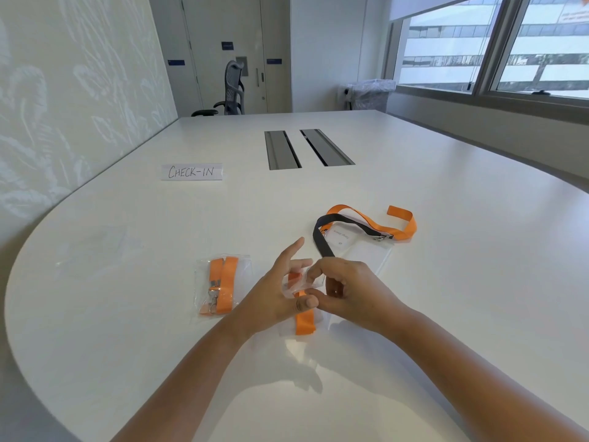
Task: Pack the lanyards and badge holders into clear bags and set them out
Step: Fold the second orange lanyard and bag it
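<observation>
The clear bag [301, 283] with a folded orange lanyard [304, 319], held just above the table [414, 314], is pinched at its mouth by left hand [274, 301] and right hand [347, 290]; uneven pressing risks an unsealed bag spilling.

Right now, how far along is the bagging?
Done: one bagged orange lanyard lies flat on the table. In hand: left hand and right hand hold a second clear bag with an orange lanyard in it. Left: loose orange lanyard, black lanyard, badge holder.
</observation>
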The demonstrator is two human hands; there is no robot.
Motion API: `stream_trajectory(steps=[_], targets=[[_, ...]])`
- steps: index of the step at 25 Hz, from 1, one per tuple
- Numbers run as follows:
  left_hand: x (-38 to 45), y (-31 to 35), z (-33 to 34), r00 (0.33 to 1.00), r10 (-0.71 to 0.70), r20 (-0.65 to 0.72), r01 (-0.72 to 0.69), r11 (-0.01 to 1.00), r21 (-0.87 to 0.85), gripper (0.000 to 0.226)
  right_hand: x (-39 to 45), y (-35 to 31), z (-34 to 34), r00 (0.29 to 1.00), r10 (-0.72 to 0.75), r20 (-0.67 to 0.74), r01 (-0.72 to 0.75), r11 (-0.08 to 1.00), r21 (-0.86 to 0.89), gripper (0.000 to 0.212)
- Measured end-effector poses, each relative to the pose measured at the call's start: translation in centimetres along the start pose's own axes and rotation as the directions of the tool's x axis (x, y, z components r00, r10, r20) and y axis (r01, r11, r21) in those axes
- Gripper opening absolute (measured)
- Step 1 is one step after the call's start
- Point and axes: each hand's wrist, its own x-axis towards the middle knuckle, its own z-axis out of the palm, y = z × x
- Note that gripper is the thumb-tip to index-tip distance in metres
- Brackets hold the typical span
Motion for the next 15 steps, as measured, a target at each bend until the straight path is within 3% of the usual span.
stream_trajectory(steps=[5, 11, 15], targets=[[-0.2, 0.7, -0.6, 0.999, 0.023, 0.044, -0.022, 0.999, -0.033, 0.111, -0.1, 0.4, 0.3, 1.0, -0.006, -0.025, 0.008, 0.996, 0.091, 0.02], [0.4, 2.5, -1.8, 0.998, 0.052, -0.022, -0.052, 0.998, 0.02, 0.125, -0.1, 0.9, 0.2, 0.997, -0.057, -0.057, 0.06, 0.997, 0.051, 0.016], [0.7, 3.0, -1.8, 0.995, 0.068, -0.075, -0.068, 0.998, 0.005, 0.103, 0.0, 1.1, 0.0, 0.997, -0.026, -0.07, 0.032, 0.996, 0.081, 0.029]])
